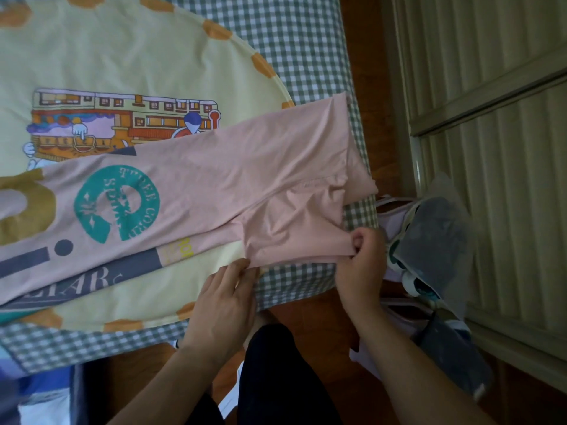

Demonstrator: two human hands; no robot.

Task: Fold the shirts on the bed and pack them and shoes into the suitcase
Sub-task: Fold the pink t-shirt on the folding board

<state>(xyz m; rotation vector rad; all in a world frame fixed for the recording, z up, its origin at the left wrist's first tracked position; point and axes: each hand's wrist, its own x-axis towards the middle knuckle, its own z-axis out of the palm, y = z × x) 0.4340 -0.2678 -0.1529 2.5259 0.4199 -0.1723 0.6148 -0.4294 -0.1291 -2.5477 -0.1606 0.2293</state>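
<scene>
A pale pink cotton shirt with a teal round print (196,191) lies spread across the bed, stretching from the left edge of the view to the bed's right side, on top of a yellow quilt with orange scalloped border and a cartoon boat picture (122,62). Under the quilt shows a green-and-white checked bedsheet (294,47).

The right hand (360,265) pinches the corner of the shirt's sleeve, thumb and curled fingers (357,240) closed on a small fold of pink cloth right at the bed's near edge. The sleeve runs away from those fingers up toward the shirt's body and is wrinkled there.

The left hand (224,299) sits just left of the right one, its fingers fairly straight, and the fingertips (241,266) touch the sleeve's lower hem where it meets the quilt; whether they nip the cloth or only press it cannot be told. Between the two hands the hem lies along the checked sheet.

To the right of the right hand's knuckles, on the brown wooden floor (362,44), stand white sneakers with teal trim inside clear plastic bags (429,240), close against the bed. Below the hands the person's dark trouser legs (276,378) show. Beyond the shoes stands a beige ribbed sliding door (491,87).
</scene>
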